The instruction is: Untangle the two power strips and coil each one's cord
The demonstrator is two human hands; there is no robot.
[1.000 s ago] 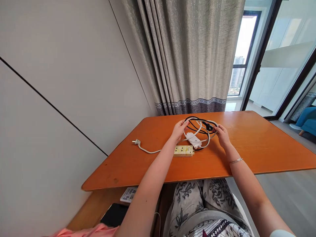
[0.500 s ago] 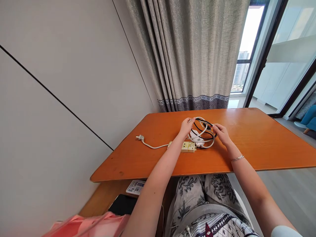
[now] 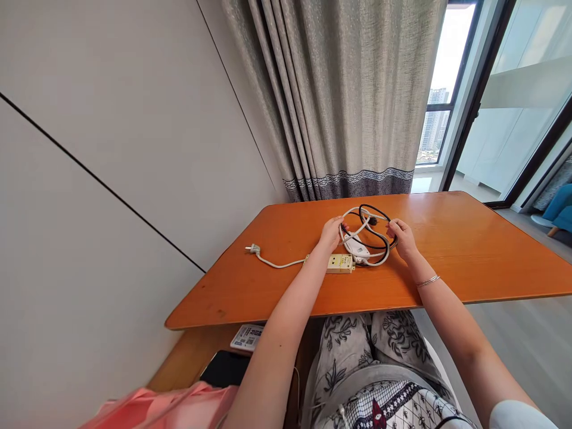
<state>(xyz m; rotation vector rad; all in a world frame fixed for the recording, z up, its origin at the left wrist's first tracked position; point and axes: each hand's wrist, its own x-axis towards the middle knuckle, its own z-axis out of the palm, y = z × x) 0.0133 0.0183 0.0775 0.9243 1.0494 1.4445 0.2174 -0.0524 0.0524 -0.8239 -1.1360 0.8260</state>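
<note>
Black and white cables lie tangled in loops between my hands on the orange-brown table. My left hand is closed at the left side of the loops, gripping cable there. On the right side, my right hand pinches the black cable. The white cable curves below it. Under the loops sits a white power strip. A yellowed power strip lies nearer me, partly hidden by my left forearm. Its cord runs left to a pale plug.
A grey curtain hangs behind the table, with a plain wall to the left. Below the table's left edge are a dark phone-like slab, a printed card and a pink bag. Glass doors stand at the right.
The loops have been spread wider, with the black cable now arching higher. My left hand has shifted slightly left and down, and my right hand slightly right and up.
</note>
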